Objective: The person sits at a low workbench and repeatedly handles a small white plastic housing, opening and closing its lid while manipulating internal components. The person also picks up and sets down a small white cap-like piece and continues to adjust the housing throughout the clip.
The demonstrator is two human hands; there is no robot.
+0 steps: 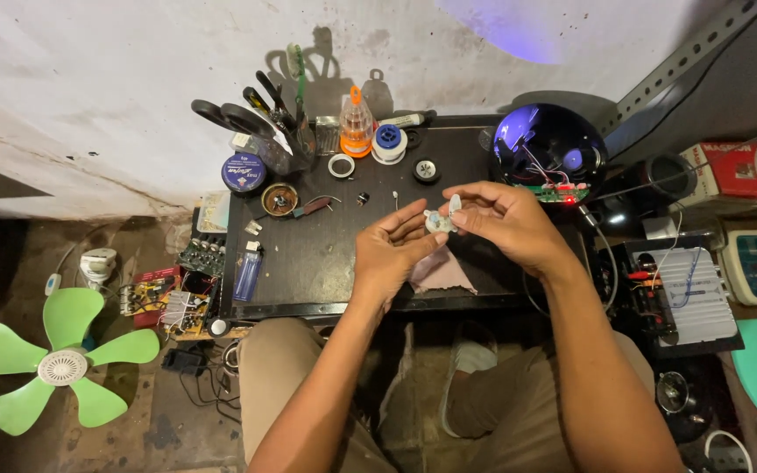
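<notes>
Small white part [439,219] pinched by left hand [393,250] and right hand [505,219], pink cloth [442,271] beneath, blue lighter [247,273], green fan [56,359] nearby.

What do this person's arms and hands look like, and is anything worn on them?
Both arms are bare from the fingers up to where they leave the picture: no sleeves show. The left hand and the right hand wear no gloves, and I can make out no ring, watch or wristband. Below the arms, tan trousers cover the knees.
</notes>
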